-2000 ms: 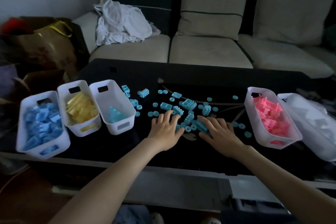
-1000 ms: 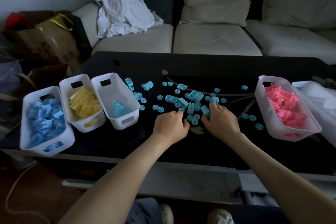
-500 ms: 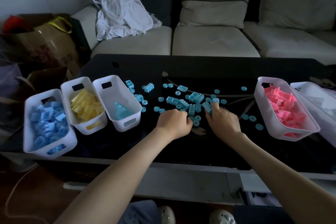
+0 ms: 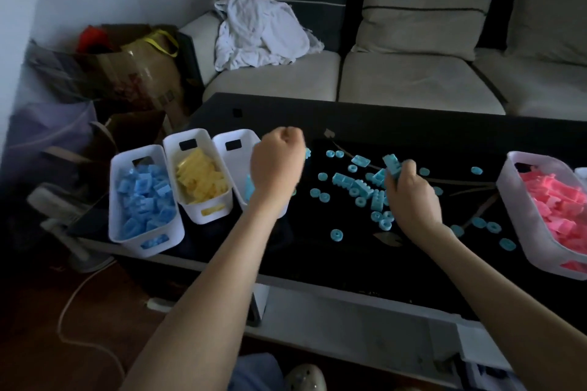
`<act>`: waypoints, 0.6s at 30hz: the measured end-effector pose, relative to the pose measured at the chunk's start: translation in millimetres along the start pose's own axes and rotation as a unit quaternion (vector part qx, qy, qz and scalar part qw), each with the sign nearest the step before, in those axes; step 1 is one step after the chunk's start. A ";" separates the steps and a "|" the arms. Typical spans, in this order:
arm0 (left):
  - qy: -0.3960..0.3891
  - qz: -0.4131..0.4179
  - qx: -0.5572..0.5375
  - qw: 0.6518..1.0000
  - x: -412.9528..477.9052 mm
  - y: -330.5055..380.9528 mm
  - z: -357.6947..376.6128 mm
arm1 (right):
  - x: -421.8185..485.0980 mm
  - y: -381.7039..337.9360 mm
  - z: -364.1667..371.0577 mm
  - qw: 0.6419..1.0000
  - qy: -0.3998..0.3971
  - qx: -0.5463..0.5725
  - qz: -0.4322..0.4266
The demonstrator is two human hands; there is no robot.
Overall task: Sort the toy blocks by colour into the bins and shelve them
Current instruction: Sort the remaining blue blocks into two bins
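The left hand (image 4: pixel 278 165) has left the pile it was working half a second ago and now hangs over the teal bin (image 4: pixel 241 136), covering that bin's right side. Its fingers are curled into a tight fist with the knuckles up; I cannot tell whether anything is inside. The right hand (image 4: pixel 409 197) has stayed well to the right of the teal bin, and its fingers grip a couple of the teal blocks (image 4: pixel 352 182), lifted slightly off the table (image 4: pixel 317 260). The other blocks, bricks and small rings, lie scattered on the dark top between the teal bin and the right hand, with a few rings further right. One teal piece shows inside the teal bin, under the left wrist. The yellow bin (image 4: pixel 209 211) touches the teal bin's left wall, and the blue bin (image 4: pixel 127 240) stands one place further left, touching the yellow one; both are well filled. The pink bin (image 4: pixel 521 225) sits far to the right of the teal bin, at the table's other end. Behind the teal bin is a sofa (image 4: pixel 413 82), and a crumpled white cloth (image 4: pixel 257 32) lies on its seat.
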State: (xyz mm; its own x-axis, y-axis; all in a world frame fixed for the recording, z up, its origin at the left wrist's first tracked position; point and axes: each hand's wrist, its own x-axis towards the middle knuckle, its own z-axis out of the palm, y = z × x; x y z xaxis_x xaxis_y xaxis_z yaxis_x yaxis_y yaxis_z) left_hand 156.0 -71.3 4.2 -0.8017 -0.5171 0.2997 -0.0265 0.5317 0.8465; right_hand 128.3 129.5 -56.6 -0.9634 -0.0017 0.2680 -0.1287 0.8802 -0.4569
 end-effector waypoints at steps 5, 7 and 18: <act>0.061 -0.233 -0.171 0.955 40.8 -40.3 -21.1 | 7.6 -60.5 1.3 0.988 -0.014 0.148 -0.035; 0.070 -0.298 -0.242 0.921 49.5 -47.8 -23.2 | 4.7 -93.5 4.4 0.980 -0.021 0.182 -0.076; 0.032 -0.240 -0.102 0.965 51.3 -52.6 -20.2 | -2.2 -190.2 47.7 0.976 -0.182 0.013 -0.123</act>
State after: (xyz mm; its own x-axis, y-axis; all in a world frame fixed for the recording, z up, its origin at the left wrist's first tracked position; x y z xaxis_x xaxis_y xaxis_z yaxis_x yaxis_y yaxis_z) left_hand 128.3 -139.4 -16.1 -0.6876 -0.7149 -0.1272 -0.2623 0.0812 0.9616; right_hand 143.6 -60.5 -10.8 -0.9219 -0.3835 0.0551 -0.3672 0.8193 -0.4403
